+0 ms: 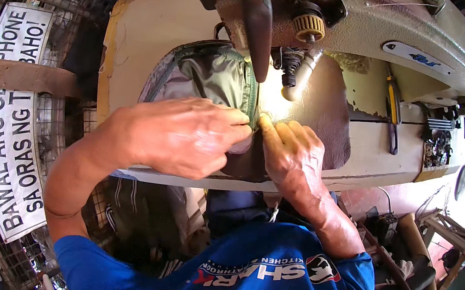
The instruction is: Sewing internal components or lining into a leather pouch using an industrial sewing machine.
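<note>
"Left hand [180, 138] curled, right hand [293, 153] facing it with the fingers closed: I have both sets of tips pinched at the edge of the bag [206, 80], on its green trim [250, 91]."

"Pinched on what exactly?"

"Near end of the trim, as far as I can tell. My own fingers cover the fold, so I can't say how many layers lie between them."

"And where does the bag sit?"

"On the table [136, 27], to the left of the lit patch under my sewing machine [345, 48], with dark leather [333, 117] showing to its right."

"Which step is that?"

"Setting the edge straight, I'd judge, rather than stitching. But the black bar [260, 49] blocks part of that spot, and I can't make out a needle in the cloth."

"So what does the next move call for?"

"Light, even tension, I think: right tips pressing the trim flat, left ones easing slack out of the cloth, so no pucker gets caught. The yellow-black tool [393, 101] lies off to my right, touched by neither hand."
</note>
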`<state>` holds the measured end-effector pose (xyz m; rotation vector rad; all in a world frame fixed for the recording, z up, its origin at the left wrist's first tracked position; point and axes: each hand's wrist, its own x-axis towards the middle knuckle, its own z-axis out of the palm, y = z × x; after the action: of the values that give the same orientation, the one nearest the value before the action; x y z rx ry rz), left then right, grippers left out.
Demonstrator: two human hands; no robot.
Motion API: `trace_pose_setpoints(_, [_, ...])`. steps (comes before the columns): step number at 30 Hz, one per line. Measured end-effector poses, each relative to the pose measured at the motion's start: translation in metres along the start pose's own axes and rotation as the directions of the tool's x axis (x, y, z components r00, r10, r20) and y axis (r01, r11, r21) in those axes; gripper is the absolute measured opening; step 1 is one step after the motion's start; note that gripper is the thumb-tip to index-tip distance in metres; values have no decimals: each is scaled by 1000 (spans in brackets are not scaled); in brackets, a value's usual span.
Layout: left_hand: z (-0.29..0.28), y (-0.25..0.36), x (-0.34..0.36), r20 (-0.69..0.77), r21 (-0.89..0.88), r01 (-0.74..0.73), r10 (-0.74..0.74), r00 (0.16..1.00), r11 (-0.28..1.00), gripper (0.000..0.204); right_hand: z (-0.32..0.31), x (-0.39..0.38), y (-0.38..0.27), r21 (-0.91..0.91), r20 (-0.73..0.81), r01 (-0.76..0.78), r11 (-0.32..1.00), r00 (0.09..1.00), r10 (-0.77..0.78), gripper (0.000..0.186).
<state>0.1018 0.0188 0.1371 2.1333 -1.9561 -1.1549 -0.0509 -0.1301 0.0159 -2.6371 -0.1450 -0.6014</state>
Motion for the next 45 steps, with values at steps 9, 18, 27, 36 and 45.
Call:
trace_pose_setpoints(9, [25,18,3,-188,194,47,-10,982,980,50,-4,-7,10,56,-24,43,998,999,-42,36])
trace_pose_setpoints(18, [33,19,3,-206,96,107,-85,975,990,54,-17,-16,11,143,54,36,989,998,-44,44])
trace_pose_setpoints(27, [38,14,1,-281,24,80,-71,957,996,57,-38,-26,20,202,198,280,939,927,-319,44])
trace_pose_setpoints(36, [50,9,4,-342,51,65,-43,939,997,67,-33,-18,16,56,173,451,891,874,-453,42])
trace_pose_setpoints(45, [58,7,3,-372,-2,70,-66,926,998,68,-25,-13,7,-60,193,456,888,878,-438,44])
